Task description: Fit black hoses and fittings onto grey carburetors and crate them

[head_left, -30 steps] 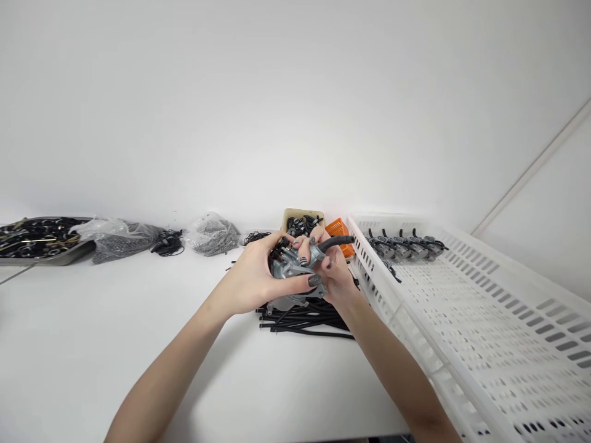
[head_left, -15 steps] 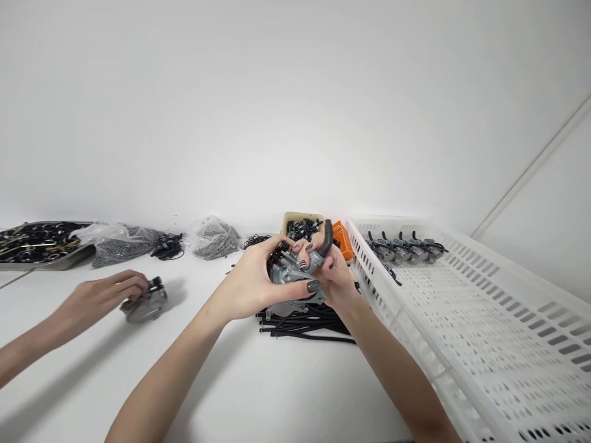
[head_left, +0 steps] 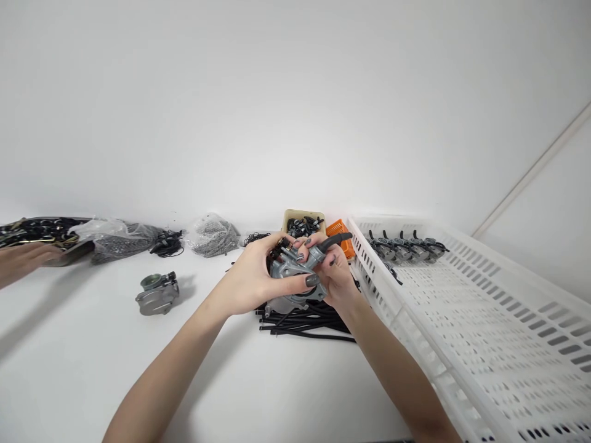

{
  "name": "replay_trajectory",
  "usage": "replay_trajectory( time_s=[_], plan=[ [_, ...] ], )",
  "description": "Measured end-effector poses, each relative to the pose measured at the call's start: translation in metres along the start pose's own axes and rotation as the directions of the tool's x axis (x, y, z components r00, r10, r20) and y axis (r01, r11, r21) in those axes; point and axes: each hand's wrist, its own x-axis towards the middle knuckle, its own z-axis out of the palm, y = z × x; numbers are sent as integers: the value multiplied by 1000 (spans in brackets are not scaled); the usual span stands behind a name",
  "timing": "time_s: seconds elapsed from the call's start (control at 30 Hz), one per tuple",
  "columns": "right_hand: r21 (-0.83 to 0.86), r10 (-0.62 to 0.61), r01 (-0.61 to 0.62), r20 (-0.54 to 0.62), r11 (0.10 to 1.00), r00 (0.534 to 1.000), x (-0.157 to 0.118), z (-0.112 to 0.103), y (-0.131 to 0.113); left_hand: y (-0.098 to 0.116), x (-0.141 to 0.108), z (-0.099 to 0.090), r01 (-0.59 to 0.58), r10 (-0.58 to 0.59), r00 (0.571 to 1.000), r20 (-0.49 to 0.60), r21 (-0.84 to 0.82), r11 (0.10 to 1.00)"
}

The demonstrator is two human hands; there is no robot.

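A grey metal carburetor [head_left: 295,271] is held up between both hands above the table. My left hand [head_left: 252,274] wraps round its left side, thumb across the front. My right hand [head_left: 337,274] grips its right side, with fingers at the round cap where a black rubber boot [head_left: 335,240] sticks out to the right. The fingers partly hide the cap. Beneath the carburetor lies a pile of black rubber hoses [head_left: 307,323]. A second carburetor [head_left: 157,294] stands on the table to the left, apart from my hands.
At far left a co-worker's hand [head_left: 30,258] is by a metal tray [head_left: 76,253] of dark parts. Plastic bags of small parts [head_left: 122,240] line the wall. A cream bin [head_left: 290,215] and an orange basket [head_left: 351,249] stand behind my hands. The white crate [head_left: 462,344] on the right contains several carburetors [head_left: 406,248].
The black boot has tipped from upright to pointing right. The co-worker's hand has let go of the second carburetor and moved back left to the tray.
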Motion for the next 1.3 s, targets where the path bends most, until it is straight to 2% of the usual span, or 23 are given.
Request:
replay_trajectory(
  time_s=[0.07, 0.23, 0.4, 0.6, 0.73, 0.8, 0.9, 0.97, 1.1, 1.3],
  plan=[
    [-36, 1, -1, 1, 999, 1000, 0, 0, 0, -1, 0, 0, 10, -10, 1000, -1, 4, 1000],
    [-48, -115, 111, -91, 993, 989, 3, 7, -2, -3, 2, 1, 1, -1, 1000, -30, 13, 1000],
    [18, -65, 66, -36, 998, 997, 2, 3, -1, -6, 4, 2, -14, 14, 1000, -23, 13, 1000],
    [9, -84, 87, -165, 996, 983, 3, 4, 4, -7, 3, 0, -42, 42, 999, -18, -23, 999],
    [12, -70, 72, -131, 997, 989, 3, 7, -4, -7, 4, 0, -49, 50, 999, 10, -87, 995],
    [-38, -103, 98, -177, 994, 979, 2, 6, -10, -8, 6, 0, -44, 49, 998, 41, -119, 992],
    [-207, -309, 260, -260, 943, 915, 1, 2, -18, -9, 8, 0, -24, 32, 996, 79, -104, 994],
    [-312, -409, 330, -236, 891, 881, 1, -2, -21, -9, 7, 1, -15, 21, 997, 81, -73, 997],
    [-387, -412, 323, -170, 863, 895, 2, -5, -28, -5, 3, 1, -15, 16, 999, 36, -14, 1000],
    [-489, -396, 243, -237, 838, 887, -1, 1, -38, -2, 0, 2, 14, -12, 999, -33, 61, 998]
  ],
)
